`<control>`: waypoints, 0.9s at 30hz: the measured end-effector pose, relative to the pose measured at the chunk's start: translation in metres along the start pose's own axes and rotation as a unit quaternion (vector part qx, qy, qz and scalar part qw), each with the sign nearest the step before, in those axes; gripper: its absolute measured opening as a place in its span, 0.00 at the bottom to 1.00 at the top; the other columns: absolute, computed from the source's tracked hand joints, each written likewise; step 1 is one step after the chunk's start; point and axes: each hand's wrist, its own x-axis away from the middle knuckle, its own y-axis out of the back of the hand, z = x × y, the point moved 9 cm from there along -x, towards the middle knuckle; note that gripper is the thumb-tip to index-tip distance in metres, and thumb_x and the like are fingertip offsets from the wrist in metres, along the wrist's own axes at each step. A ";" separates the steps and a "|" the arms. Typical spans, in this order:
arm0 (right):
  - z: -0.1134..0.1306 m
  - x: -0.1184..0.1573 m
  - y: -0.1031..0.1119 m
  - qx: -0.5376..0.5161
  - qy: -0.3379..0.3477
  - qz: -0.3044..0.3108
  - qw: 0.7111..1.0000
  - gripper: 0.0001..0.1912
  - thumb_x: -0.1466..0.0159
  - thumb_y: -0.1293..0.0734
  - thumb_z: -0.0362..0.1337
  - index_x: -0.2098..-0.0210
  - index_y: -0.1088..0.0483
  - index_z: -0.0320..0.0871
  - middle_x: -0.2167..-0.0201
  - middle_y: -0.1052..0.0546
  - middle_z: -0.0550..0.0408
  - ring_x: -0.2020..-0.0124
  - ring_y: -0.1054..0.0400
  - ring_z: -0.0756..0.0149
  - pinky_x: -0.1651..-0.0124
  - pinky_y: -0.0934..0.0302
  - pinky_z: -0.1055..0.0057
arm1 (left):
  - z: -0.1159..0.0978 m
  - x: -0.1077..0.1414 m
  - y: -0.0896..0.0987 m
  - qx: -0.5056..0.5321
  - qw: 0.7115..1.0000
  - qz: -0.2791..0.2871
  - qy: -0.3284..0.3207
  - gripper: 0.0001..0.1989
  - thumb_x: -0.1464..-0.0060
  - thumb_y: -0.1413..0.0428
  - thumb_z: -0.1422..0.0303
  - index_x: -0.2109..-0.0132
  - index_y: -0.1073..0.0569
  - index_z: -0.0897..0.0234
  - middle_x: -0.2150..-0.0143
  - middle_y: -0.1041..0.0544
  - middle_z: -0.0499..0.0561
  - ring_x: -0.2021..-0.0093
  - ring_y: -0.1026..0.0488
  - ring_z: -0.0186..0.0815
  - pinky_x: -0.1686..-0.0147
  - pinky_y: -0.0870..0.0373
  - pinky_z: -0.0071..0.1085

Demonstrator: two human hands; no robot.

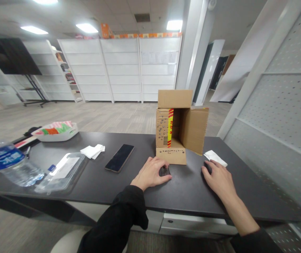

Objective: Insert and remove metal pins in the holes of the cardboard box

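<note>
Carpet (pixel 108 117) ran back to white shelving (pixel 121 70) beyond a dark desk (pixel 184 191) bearing an open cardboard box (pixel 163 126). Right hand (pixel 220 177) lay loosely spread by a tissue (pixel 216 157); left hand (pixel 152 172) curled around small dark strips (pixel 165 171) before the box, grip unclear.

No word or number is clearly legible. Before you, the cardboard box (pixel 183 130) bears yellow tape (pixel 170 127) with red characters, and a barcode (pixel 165 141); at your left, white characters mark the bottle's blue label (pixel 4 154); the print on the plastic case's pale label (pixel 65 166) is unreadable.
</note>
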 end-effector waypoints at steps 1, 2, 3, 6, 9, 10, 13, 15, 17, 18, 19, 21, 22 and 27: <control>0.000 0.000 0.000 -0.001 -0.001 0.001 1.000 0.24 0.33 0.45 0.45 0.47 0.27 0.39 0.44 0.28 0.41 0.46 0.33 0.48 0.45 0.39 0.54 | 0.000 0.000 0.000 0.000 1.000 -0.002 -0.001 0.15 0.47 0.40 0.56 0.58 0.29 0.59 0.53 0.22 0.50 0.50 0.30 0.41 0.47 0.43 0.39; -0.001 0.000 0.001 0.000 -0.004 -0.002 1.000 0.25 0.33 0.45 0.45 0.47 0.27 0.39 0.44 0.28 0.41 0.45 0.33 0.47 0.45 0.39 0.53 | 0.000 0.000 0.001 0.000 1.000 -0.002 -0.001 0.15 0.47 0.40 0.56 0.58 0.29 0.59 0.53 0.22 0.49 0.50 0.30 0.41 0.47 0.43 0.39; -0.001 0.000 0.002 0.001 -0.010 -0.009 1.000 0.25 0.33 0.44 0.46 0.46 0.28 0.39 0.43 0.29 0.41 0.44 0.34 0.47 0.45 0.40 0.53 | 0.000 0.000 0.001 0.000 1.000 -0.002 -0.001 0.15 0.47 0.40 0.56 0.58 0.29 0.59 0.53 0.22 0.49 0.50 0.30 0.41 0.47 0.43 0.39; -0.005 0.001 0.005 0.017 -0.035 -0.034 0.999 0.26 0.33 0.44 0.48 0.44 0.30 0.40 0.39 0.33 0.39 0.39 0.40 0.46 0.41 0.44 0.51 | -0.001 0.000 0.001 0.000 1.000 0.002 -0.001 0.15 0.47 0.40 0.56 0.57 0.29 0.59 0.54 0.22 0.49 0.50 0.30 0.41 0.47 0.43 0.39; -0.008 0.001 0.002 0.034 -0.060 -0.015 0.997 0.30 0.34 0.45 0.52 0.43 0.30 0.40 0.38 0.35 0.37 0.36 0.44 0.44 0.38 0.50 0.47 | -0.002 0.000 0.001 -0.002 1.000 0.003 -0.002 0.15 0.47 0.40 0.56 0.57 0.29 0.59 0.54 0.23 0.49 0.50 0.30 0.41 0.48 0.43 0.39; -0.008 0.001 -0.001 0.034 -0.065 -0.001 0.997 0.31 0.34 0.45 0.53 0.43 0.30 0.39 0.39 0.35 0.36 0.36 0.44 0.43 0.37 0.52 0.47 | -0.002 0.000 0.001 -0.003 1.000 0.002 -0.002 0.15 0.47 0.40 0.56 0.57 0.29 0.59 0.54 0.23 0.49 0.50 0.30 0.41 0.48 0.42 0.39; -0.006 0.001 -0.003 0.027 -0.066 0.026 0.997 0.32 0.34 0.47 0.53 0.44 0.30 0.38 0.40 0.33 0.36 0.39 0.40 0.44 0.37 0.52 0.46 | -0.001 0.000 0.001 -0.005 1.000 -0.001 -0.002 0.15 0.47 0.40 0.56 0.58 0.29 0.60 0.54 0.23 0.49 0.49 0.30 0.41 0.48 0.42 0.39; -0.005 0.000 0.001 0.016 -0.069 0.019 0.997 0.31 0.34 0.47 0.52 0.44 0.30 0.37 0.42 0.31 0.37 0.41 0.39 0.45 0.39 0.51 0.47 | -0.001 0.000 0.001 -0.005 1.000 -0.001 -0.002 0.15 0.47 0.40 0.56 0.58 0.29 0.60 0.54 0.23 0.49 0.49 0.30 0.41 0.48 0.42 0.39; -0.008 0.000 0.007 -0.007 -0.083 -0.002 0.997 0.29 0.34 0.46 0.50 0.45 0.30 0.37 0.43 0.29 0.38 0.42 0.38 0.46 0.40 0.49 0.48 | -0.001 0.000 0.001 -0.004 1.000 -0.002 -0.002 0.15 0.47 0.40 0.56 0.58 0.29 0.60 0.54 0.22 0.49 0.49 0.30 0.41 0.48 0.42 0.38; -0.010 0.000 0.011 -0.025 -0.092 -0.018 0.995 0.29 0.35 0.46 0.49 0.45 0.30 0.37 0.44 0.28 0.39 0.43 0.37 0.47 0.40 0.48 0.49 | -0.001 0.000 0.001 -0.003 1.000 -0.002 -0.002 0.15 0.47 0.40 0.56 0.58 0.29 0.60 0.54 0.22 0.49 0.49 0.30 0.40 0.48 0.42 0.38; -0.012 0.000 0.016 -0.048 -0.102 -0.037 0.993 0.28 0.36 0.45 0.48 0.45 0.30 0.37 0.45 0.28 0.39 0.44 0.36 0.47 0.41 0.47 0.49 | -0.001 -0.001 0.001 -0.003 1.000 -0.001 -0.002 0.15 0.47 0.40 0.56 0.58 0.29 0.60 0.53 0.22 0.49 0.49 0.30 0.40 0.48 0.42 0.38; -0.020 0.003 0.029 -0.110 -0.129 -0.087 0.982 0.28 0.38 0.43 0.48 0.47 0.29 0.36 0.49 0.26 0.38 0.48 0.34 0.46 0.44 0.44 0.50 | -0.002 -0.001 0.001 -0.003 1.000 0.001 -0.003 0.15 0.47 0.40 0.56 0.58 0.29 0.60 0.53 0.22 0.49 0.49 0.30 0.41 0.48 0.42 0.38; -0.025 0.006 0.036 -0.149 -0.148 -0.117 0.971 0.29 0.40 0.41 0.49 0.49 0.28 0.35 0.52 0.25 0.37 0.51 0.33 0.46 0.46 0.42 0.51 | -0.002 -0.001 0.001 -0.003 1.000 0.001 -0.004 0.15 0.47 0.40 0.56 0.58 0.29 0.60 0.53 0.22 0.49 0.49 0.30 0.40 0.48 0.42 0.38; -0.059 0.044 0.067 -0.342 -0.295 -0.286 0.845 0.27 0.49 0.30 0.50 0.55 0.27 0.37 0.73 0.30 0.55 0.75 0.37 0.63 0.65 0.36 0.61 | -0.001 0.000 0.001 -0.004 1.000 -0.002 -0.002 0.15 0.48 0.39 0.56 0.58 0.29 0.59 0.53 0.22 0.49 0.50 0.30 0.41 0.48 0.42 0.38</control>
